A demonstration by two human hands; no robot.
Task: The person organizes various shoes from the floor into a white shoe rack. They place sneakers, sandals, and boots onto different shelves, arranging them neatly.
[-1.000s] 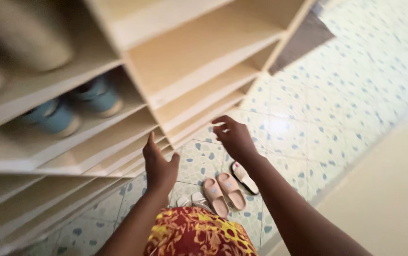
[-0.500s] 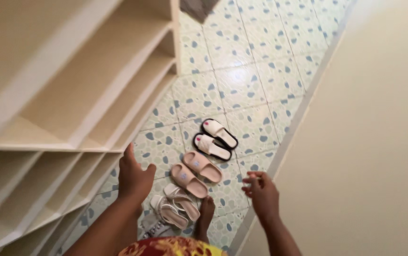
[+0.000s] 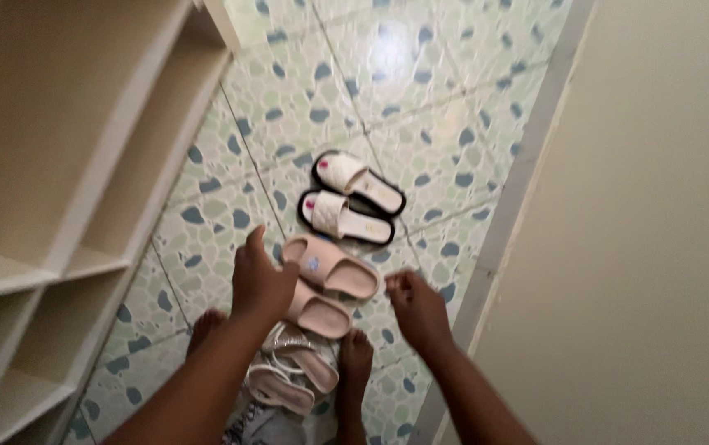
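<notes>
My left hand (image 3: 259, 280) hovers with loose fingers just above a pair of pink slides (image 3: 334, 268) lying on the tiled floor. To the right of the slides, my right hand (image 3: 416, 309) is half curled and holds nothing. Past the slides lies a pair of white slippers with black soles (image 3: 353, 196). A pair of pale strappy sandals (image 3: 292, 371) rests between my bare feet (image 3: 356, 363).
A cream wooden shoe rack (image 3: 82, 189) with bare shelves runs along the left. A plain cream wall (image 3: 651, 231) with a pale skirting strip closes the right side. The floor (image 3: 420, 115) has glossy tiles with a blue and green pebble pattern.
The view has swung from the rack shelves down to the floor. Both hands have dropped from rack height to just above the pink slides.
</notes>
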